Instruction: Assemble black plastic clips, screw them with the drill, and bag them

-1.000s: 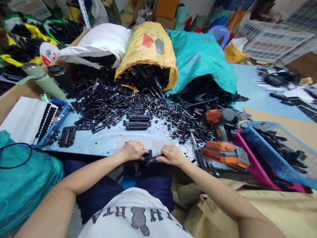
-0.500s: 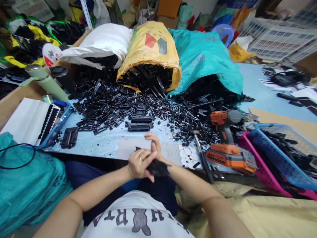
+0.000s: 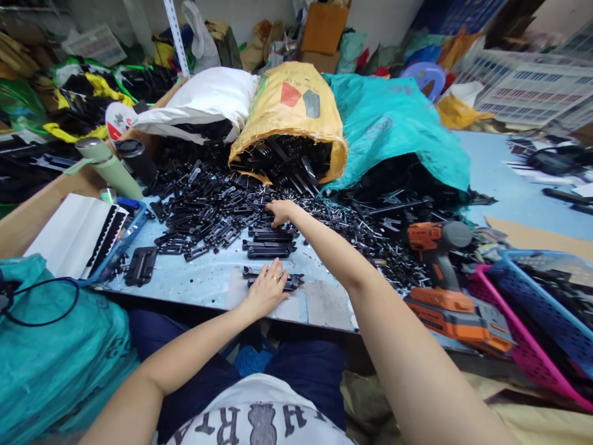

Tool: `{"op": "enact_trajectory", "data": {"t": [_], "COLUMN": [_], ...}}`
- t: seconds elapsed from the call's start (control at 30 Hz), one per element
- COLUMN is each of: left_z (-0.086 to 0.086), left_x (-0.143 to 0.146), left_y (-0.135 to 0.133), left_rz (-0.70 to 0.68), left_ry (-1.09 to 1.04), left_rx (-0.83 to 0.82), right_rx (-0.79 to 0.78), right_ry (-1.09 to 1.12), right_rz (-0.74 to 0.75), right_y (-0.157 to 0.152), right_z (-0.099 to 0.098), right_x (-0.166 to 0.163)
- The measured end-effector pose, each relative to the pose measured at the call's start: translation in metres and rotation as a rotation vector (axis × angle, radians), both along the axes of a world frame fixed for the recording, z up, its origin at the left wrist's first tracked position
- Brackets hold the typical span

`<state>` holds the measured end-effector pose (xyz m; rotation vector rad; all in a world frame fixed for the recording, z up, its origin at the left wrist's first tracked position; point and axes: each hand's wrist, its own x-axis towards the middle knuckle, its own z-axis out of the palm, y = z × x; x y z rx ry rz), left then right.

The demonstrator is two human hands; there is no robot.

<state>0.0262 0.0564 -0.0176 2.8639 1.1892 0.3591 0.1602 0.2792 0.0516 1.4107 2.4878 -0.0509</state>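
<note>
My left hand (image 3: 265, 289) lies flat with fingers stretched out on a long black plastic part (image 3: 293, 281) near the front edge of the light blue table (image 3: 199, 277). My right hand (image 3: 279, 211) reaches far forward into the spread of small black parts (image 3: 208, 207), its fingers curled down among them; what they pinch is too small to make out. Two stacked black assembled pieces (image 3: 269, 242) lie between my hands.
A yellow sack (image 3: 291, 105), a white sack (image 3: 204, 99) and a teal sack (image 3: 393, 123) spill black parts at the back. An orange cordless drill (image 3: 438, 259) stands at the right, beside pink and blue baskets (image 3: 532, 309). A green bottle (image 3: 109, 167) lies left.
Both hands rose from my lap edge. The left set the black part onto the table and rests on it. The right stretched forward into the parts pile. The camera tilted up.
</note>
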Motion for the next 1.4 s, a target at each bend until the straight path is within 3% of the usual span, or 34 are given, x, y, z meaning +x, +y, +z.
{"op": "enact_trajectory", "data": {"t": [0.27, 0.47, 0.6, 0.7, 0.87, 0.93, 1.07, 1.13, 1.23, 1.27, 1.4], "left_z": [0.001, -0.001, -0.001, 0.001, 0.001, 0.004, 0.017, 0.026, 0.037, 0.039, 0.039], "left_x": [-0.001, -0.002, -0.001, 0.001, 0.007, 0.009, 0.003, -0.01, -0.037, -0.045, -0.068], "left_y": [0.0, -0.001, 0.009, 0.031, 0.083, 0.098, 0.107, 0.108, 0.116, 0.119, 0.128], "left_rz": [0.012, -0.005, 0.003, 0.039, 0.125, 0.144, 0.117, 0.318, 0.837, 0.93, 0.919], "left_ry": [-0.005, 0.002, 0.003, 0.006, 0.024, 0.035, -0.034, -0.116, -0.163, -0.148, -0.112], "left_rx": [-0.002, 0.045, 0.068, 0.07, 0.068, 0.044, 0.05, 0.068, 0.001, -0.04, -0.11], "right_rx": [0.031, 0.083, 0.137, 0.126, 0.249, 0.274, 0.302, 0.298, 0.273, 0.254, 0.143], "right_ry": [-0.042, 0.01, 0.319, 0.565, 0.378, 0.361, 0.428, 0.492, 0.627, 0.683, 0.924], "right_rz": [-0.055, -0.106, 0.025, 0.09, -0.499, -0.607, -0.678, -0.697, -0.736, -0.75, -0.739], "right_y": [-0.006, -0.008, 0.0, 0.021, 0.052, 0.057, 0.06, 0.059, 0.058, 0.057, 0.031], "right_z": [-0.003, 0.018, 0.035, 0.037, 0.02, 0.01, -0.007, -0.01, -0.006, -0.003, 0.011], "right_x": [-0.007, -0.011, -0.038, -0.042, 0.014, 0.037, 0.057, 0.059, 0.061, 0.062, 0.066]}}
